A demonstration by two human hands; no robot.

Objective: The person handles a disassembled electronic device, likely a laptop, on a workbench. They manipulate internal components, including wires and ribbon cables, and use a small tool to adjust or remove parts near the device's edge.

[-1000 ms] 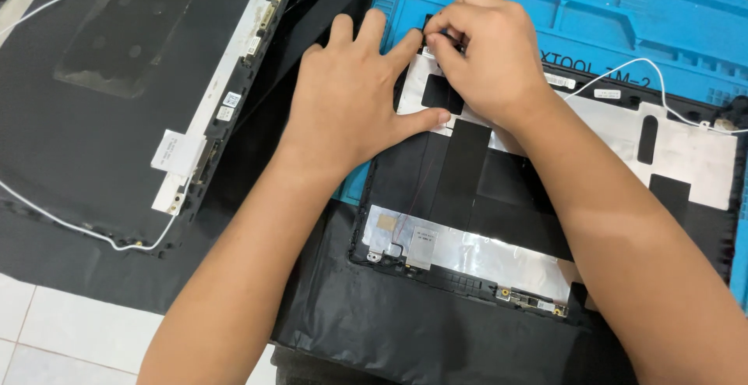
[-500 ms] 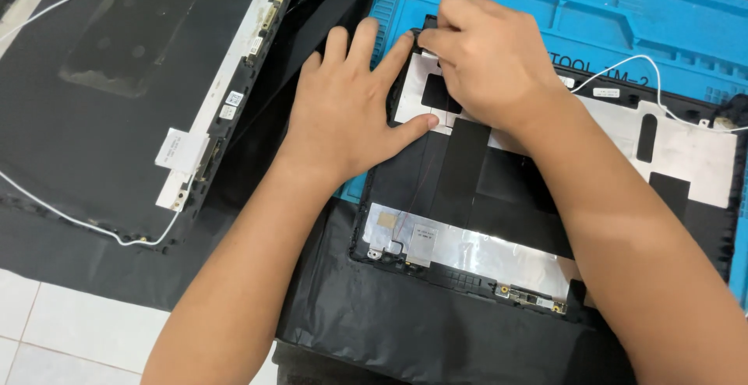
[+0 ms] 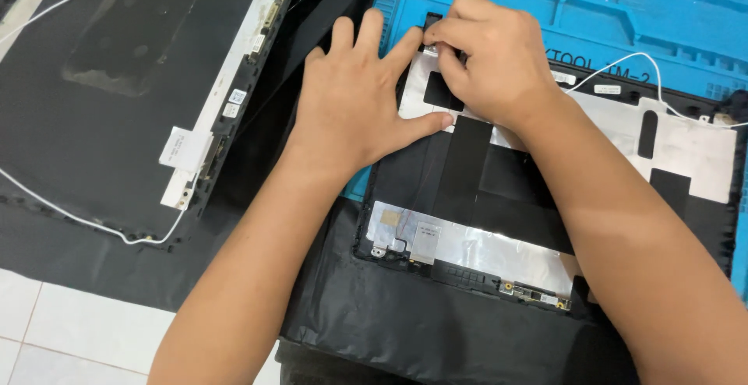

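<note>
At far left lay a dark panel (image 3: 117, 104) with a white cable (image 3: 78, 217) along its lower edge. Your left hand (image 3: 362, 108) lay flat, fingers spread open, pressing the near corner of the laptop lid (image 3: 467, 198) at centre. Your right hand (image 3: 487, 61) touched it from the right, fingertips (image 3: 436, 38) pinched shut on a small black piece at the lid's top edge. The lid rested partly on a blue mat (image 3: 623, 19).

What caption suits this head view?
Left hand steadies a laptop lid panel while right hand pinches its corner.
</note>
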